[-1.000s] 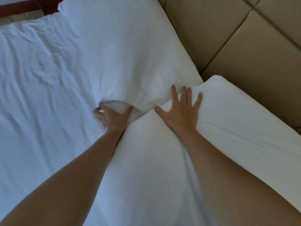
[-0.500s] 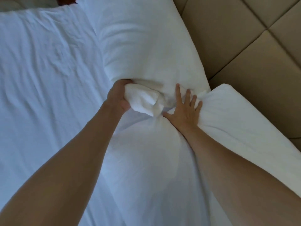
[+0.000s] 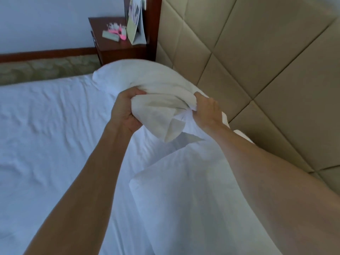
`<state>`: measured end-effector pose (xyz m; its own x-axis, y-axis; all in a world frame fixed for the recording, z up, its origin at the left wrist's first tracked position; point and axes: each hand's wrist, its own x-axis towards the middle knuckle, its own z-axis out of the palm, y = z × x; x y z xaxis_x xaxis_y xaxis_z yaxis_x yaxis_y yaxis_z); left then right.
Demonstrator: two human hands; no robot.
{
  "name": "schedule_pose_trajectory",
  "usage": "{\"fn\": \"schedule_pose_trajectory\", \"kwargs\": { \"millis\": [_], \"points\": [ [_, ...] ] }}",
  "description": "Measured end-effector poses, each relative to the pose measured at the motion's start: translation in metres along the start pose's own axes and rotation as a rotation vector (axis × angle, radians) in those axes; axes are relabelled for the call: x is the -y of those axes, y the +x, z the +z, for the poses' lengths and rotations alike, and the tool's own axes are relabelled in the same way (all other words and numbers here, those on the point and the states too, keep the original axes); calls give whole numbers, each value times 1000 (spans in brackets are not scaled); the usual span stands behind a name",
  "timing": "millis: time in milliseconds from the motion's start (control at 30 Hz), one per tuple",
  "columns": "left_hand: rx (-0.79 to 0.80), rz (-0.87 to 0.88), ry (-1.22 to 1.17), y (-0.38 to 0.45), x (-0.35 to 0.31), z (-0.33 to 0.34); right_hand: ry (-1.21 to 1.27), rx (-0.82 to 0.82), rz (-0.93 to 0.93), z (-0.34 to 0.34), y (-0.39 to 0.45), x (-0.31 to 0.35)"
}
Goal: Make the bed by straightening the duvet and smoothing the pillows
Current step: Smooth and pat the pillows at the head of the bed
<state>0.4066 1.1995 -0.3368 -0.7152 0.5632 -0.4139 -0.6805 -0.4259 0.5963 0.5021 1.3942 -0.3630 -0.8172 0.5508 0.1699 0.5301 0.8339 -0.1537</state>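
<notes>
A white pillow (image 3: 147, 78) is lifted off the bed at its near end, close to the headboard. My left hand (image 3: 125, 111) grips the bunched near edge of this pillow from the left. My right hand (image 3: 207, 111) grips the same edge from the right, fingers curled into the cloth. A second white pillow (image 3: 184, 190) lies flat below my arms, along the headboard. The white sheet (image 3: 46, 135) covers the mattress to the left and is creased.
A padded beige headboard (image 3: 257, 70) runs along the right. A dark wooden nightstand (image 3: 117, 46) stands beyond the bed with a folded card (image 3: 136, 30) and small pink and white items (image 3: 116, 32). A patterned floor strip (image 3: 46, 70) lies past the far mattress edge.
My left hand has lifted the far pillow's near end. My right hand left the near pillow, where it lay flat, and took hold of the lifted edge. The view has tilted up toward the nightstand.
</notes>
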Motion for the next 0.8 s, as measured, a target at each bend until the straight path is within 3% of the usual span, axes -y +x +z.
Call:
{"fn": "schedule_pose_trajectory", "kwargs": {
  "millis": [167,367,600,700,800],
  "points": [
    [-17,91,79,-55,-49,60,112,-73,-1,-99,-2,14],
    [69,183,243,-137,-59,161,202,-181,125,-210,-45,-19],
    [338,196,393,-261,6,277,277,-354,269,-319,-150,-119],
    [454,335,470,-336,44,321,245,-496,314,-367,-207,-164],
    [578,366,483,-404,101,341,166,-640,333,-405,-276,-218]
  ]
}}
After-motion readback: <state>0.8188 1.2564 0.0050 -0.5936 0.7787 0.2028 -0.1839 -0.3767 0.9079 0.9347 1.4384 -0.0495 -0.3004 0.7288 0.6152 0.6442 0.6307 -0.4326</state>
